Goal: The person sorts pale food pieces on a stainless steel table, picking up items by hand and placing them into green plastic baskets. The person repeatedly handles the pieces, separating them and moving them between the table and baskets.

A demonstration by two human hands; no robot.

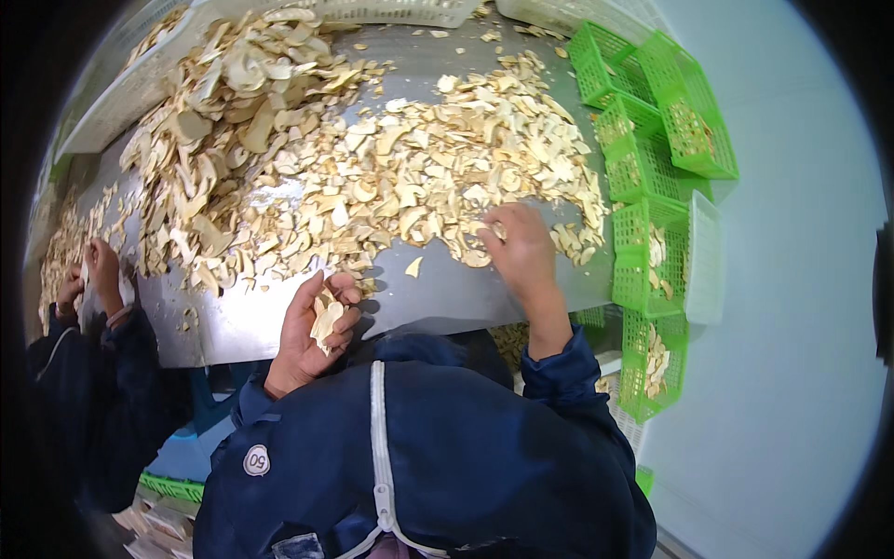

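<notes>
Pale dried mushroom slices [433, 154] lie spread in a thick layer over a metal table [447, 293]. My left hand [314, 328], palm up near the table's front edge, holds several slices [326, 318] between its curled fingers and palm. To the right, my right hand [520, 244] is at the near edge of the spread, with its thumb and fingertips bent toward the slices. Whether a slice is between those fingertips cannot be told. One loose slice [414, 267] lies apart on the bare metal between my hands.
Green plastic baskets [646, 258], some holding slices, line the table's right side beside a white tray [704, 258]. A taller heap of larger slices [258, 77] rises at the back left, near white crates [112, 112]. At far left a co-worker's hands [103, 269] are over the table.
</notes>
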